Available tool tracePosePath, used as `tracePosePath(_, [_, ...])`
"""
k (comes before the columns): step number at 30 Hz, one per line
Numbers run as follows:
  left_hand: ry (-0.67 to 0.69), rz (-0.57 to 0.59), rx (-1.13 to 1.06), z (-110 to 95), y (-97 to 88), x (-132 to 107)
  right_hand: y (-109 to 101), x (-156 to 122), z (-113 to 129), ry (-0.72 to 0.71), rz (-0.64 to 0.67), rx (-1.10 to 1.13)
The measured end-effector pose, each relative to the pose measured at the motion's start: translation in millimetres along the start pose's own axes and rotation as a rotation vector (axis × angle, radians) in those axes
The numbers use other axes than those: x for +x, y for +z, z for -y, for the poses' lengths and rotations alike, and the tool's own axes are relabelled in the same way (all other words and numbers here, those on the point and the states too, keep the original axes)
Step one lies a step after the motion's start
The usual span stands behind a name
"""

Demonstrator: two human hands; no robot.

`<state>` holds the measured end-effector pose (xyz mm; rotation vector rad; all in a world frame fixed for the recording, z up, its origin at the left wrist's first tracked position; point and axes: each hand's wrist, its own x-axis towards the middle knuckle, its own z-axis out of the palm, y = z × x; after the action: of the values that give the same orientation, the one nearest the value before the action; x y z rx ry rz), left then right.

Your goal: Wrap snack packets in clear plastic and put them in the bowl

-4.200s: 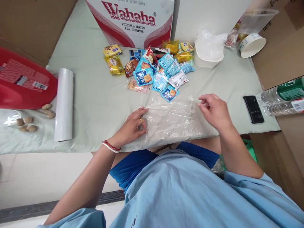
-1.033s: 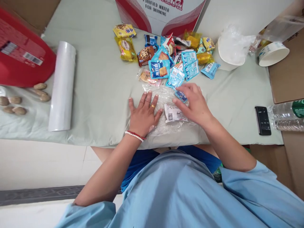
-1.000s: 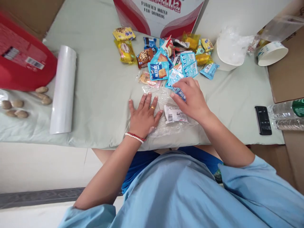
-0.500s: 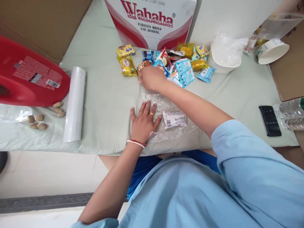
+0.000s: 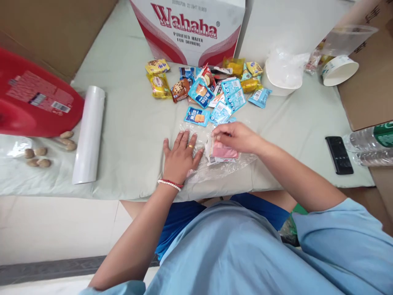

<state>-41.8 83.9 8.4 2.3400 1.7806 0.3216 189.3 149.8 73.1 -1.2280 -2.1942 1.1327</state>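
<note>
My left hand (image 5: 179, 157) lies flat with its fingers spread on the left part of a clear plastic bag (image 5: 204, 174). Over the bag, my right hand (image 5: 241, 137) pinches a pink snack packet (image 5: 225, 150). That packet is above a white snack packet (image 5: 220, 160) with printed text, which it largely covers; I cannot tell if the two touch. Just beyond the bag is a blue snack packet (image 5: 198, 116). Farther back lies a pile of mixed snack packets (image 5: 218, 90), with a brown cookie packet (image 5: 180, 90) at its left.
A Wahaha carton (image 5: 190, 32) stands behind the pile. On the left are a red jug (image 5: 37, 98), a plastic film roll (image 5: 89, 135) and several walnut-like nuts (image 5: 40, 151). To the right are a white bowl (image 5: 284, 82), a black phone (image 5: 339, 155) and clear bottles (image 5: 365, 139).
My right hand has come back from the pile toward me, bringing a pink packet over the white one. A blue packet now lies nearer the bag. My left hand stays on the bag.
</note>
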Motion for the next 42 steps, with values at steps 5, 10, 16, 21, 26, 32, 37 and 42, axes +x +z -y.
tracePosePath(5, [0.003,-0.010,0.021,0,0.9,0,25,-7,-11,-0.018,-0.152,-0.333])
tracePosePath(10, [0.004,-0.015,0.009,2,1.4,0,13,-34,-24,-0.131,-0.036,-0.281])
tracePosePath(16, [-0.030,-0.054,-0.002,3,-0.2,-1,21,-57,-32,-0.173,-0.144,-0.130])
tracePosePath(21, [0.024,-0.203,0.000,6,-7.5,-14,28,-63,-38,-0.340,-0.149,-0.107])
tracePosePath(26, [0.278,-0.090,-0.017,15,-8.7,-40,11,-74,-48,-0.278,0.051,-0.211])
tracePosePath(32, [0.234,-0.080,-0.022,14,-1.5,-54,9,-72,-20,-0.289,0.098,-0.305])
tracePosePath(37, [0.273,-0.043,-0.037,12,-3.9,-54,31,-56,-4,-0.199,0.031,-0.508])
tracePosePath(42, [0.229,0.020,-0.018,13,-2.2,-55,36,-59,9,-0.145,-0.103,-0.523])
